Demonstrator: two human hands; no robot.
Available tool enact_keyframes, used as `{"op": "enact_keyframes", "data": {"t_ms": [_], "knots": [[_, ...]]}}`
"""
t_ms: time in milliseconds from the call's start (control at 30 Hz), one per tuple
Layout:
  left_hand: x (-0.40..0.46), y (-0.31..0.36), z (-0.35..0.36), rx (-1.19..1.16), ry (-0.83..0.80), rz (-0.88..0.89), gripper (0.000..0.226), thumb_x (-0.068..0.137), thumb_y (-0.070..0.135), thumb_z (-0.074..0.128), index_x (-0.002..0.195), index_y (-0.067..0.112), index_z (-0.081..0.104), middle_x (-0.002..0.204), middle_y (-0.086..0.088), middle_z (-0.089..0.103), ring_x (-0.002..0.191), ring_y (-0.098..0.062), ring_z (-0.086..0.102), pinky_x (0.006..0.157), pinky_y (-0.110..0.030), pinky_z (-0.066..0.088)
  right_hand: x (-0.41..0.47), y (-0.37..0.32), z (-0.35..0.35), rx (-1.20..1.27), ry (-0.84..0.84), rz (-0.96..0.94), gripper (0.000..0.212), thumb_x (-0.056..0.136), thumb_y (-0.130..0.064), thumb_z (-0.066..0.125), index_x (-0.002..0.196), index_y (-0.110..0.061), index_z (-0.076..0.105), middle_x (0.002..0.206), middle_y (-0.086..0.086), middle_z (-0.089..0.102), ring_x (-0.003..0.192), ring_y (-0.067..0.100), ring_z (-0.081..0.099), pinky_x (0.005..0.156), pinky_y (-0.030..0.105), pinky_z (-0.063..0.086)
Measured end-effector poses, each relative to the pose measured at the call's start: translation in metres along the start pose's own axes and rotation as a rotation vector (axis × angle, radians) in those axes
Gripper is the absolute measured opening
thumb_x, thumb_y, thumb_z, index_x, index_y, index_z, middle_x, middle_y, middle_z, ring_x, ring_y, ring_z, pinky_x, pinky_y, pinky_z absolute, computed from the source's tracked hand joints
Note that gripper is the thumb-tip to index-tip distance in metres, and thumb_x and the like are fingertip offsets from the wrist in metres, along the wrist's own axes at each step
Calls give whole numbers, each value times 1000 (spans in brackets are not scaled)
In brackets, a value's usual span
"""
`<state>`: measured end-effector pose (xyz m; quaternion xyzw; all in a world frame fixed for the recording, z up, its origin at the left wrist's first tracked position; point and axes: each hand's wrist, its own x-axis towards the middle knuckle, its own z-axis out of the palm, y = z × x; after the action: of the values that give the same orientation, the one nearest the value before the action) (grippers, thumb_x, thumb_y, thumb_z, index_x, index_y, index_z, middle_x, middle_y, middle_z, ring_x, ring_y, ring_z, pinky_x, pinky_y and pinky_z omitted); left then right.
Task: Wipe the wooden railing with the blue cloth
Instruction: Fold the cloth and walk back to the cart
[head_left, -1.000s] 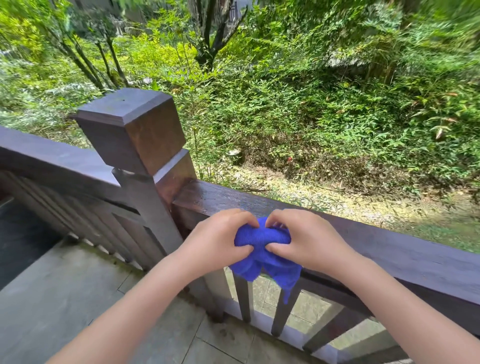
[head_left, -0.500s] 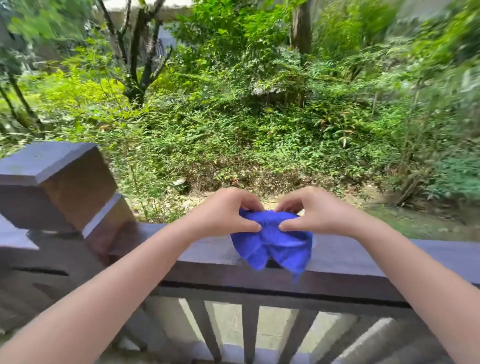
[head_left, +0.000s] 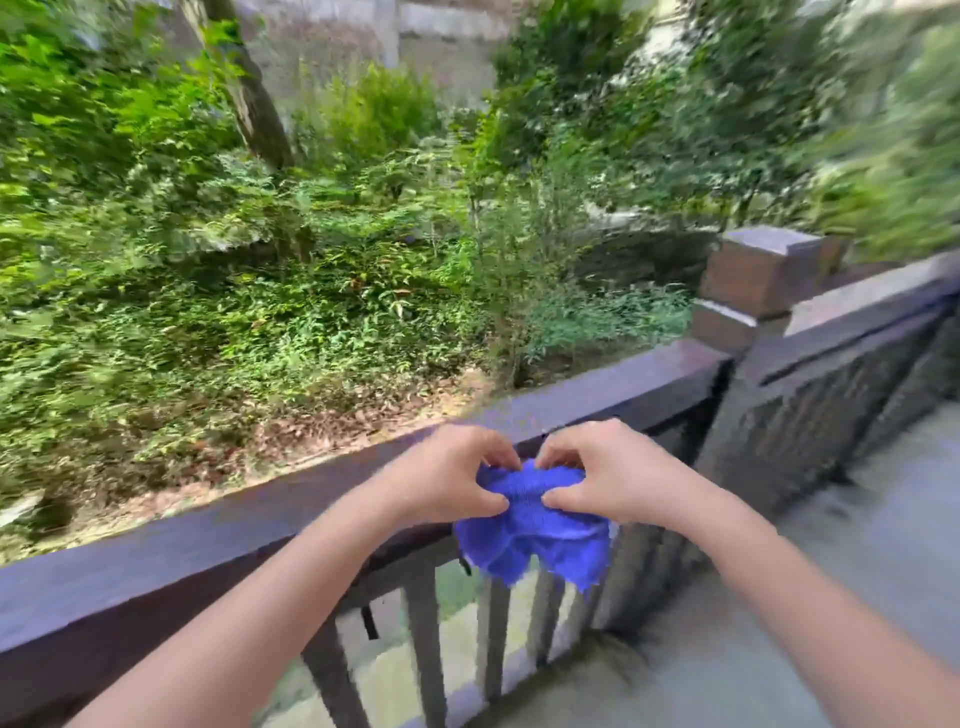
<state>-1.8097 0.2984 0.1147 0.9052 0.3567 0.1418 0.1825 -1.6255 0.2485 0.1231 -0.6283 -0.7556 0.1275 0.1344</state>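
A bunched blue cloth (head_left: 535, 540) hangs in front of the dark wooden railing (head_left: 218, 530), which runs from lower left up to the right. My left hand (head_left: 447, 480) pinches the cloth's top left edge. My right hand (head_left: 602, 475) pinches its top right edge, thumb and fingers closed on the fabric. Both hands sit just at the near side of the top rail, close together. Whether the cloth touches the rail I cannot tell. The view is blurred.
A square wooden post (head_left: 763, 280) stands at the right, where the railing turns a corner. Vertical balusters (head_left: 423, 634) run under the rail. A grey paved floor (head_left: 852, 561) lies at the lower right. Bushes and a tree trunk (head_left: 249, 98) fill the ground beyond.
The view has swung right: the left post is gone and a right post has appeared. Both hands keep their grip on the cloth, now lower in the frame and closer together.
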Motion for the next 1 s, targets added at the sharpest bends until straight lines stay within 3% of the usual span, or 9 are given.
{"op": "enact_keyframes", "data": {"t_ms": [233,333,400,467,600,733,867,1000], "knots": [[110,130,120,-60,-207,262,27,68,13,64,96,16,66,94,-2,69,84,-15,59,74,-26,44,-121,153,-31,-14,28,341,29,69,-31,65,97,-29,66,103,-6,70,99,15,61,84,33,50],[151,183,159,-56,-279,371,23,69,16,62,91,20,65,86,1,67,74,-10,52,62,-20,38,-164,208,-45,14,26,455,25,69,-26,63,94,-25,67,101,-2,71,96,17,60,84,33,50],[177,213,181,-72,-311,441,20,69,16,62,88,20,65,79,3,64,69,-9,48,54,-14,33,-189,240,-53,54,56,536,22,69,-22,64,91,-22,68,95,-1,71,87,14,60,75,25,46],[203,239,203,-81,-354,504,22,69,15,62,91,17,66,81,0,66,71,-12,50,56,-15,32,-209,270,-57,94,101,624,20,68,-21,65,87,-22,68,89,-2,71,80,10,57,69,23,44],[262,276,251,-78,-470,593,27,69,16,67,95,15,66,91,-7,69,84,-20,60,72,-27,44,-231,330,-58,107,151,797,21,66,-25,65,87,-25,67,78,-10,59,78,9,53,75,31,50],[332,304,285,-39,-538,697,28,67,17,67,96,16,66,88,-8,69,83,-23,60,75,-34,50,-228,387,-68,89,195,927,20,66,-23,66,86,-24,67,65,-16,50,73,9,50,65,23,40],[402,332,300,-18,-597,763,29,68,15,65,96,16,65,86,-5,66,82,-23,59,74,-35,52,-213,433,-95,139,241,1042,17,68,-19,64,84,-26,65,70,-14,54,78,10,55,55,13,37],[466,361,309,-14,-616,848,32,69,17,63,101,19,62,92,-3,66,87,-23,59,78,-37,52,-205,476,-123,153,322,1143,23,68,-18,62,90,-23,67,98,0,70,97,16,63,80,27,50]]}}
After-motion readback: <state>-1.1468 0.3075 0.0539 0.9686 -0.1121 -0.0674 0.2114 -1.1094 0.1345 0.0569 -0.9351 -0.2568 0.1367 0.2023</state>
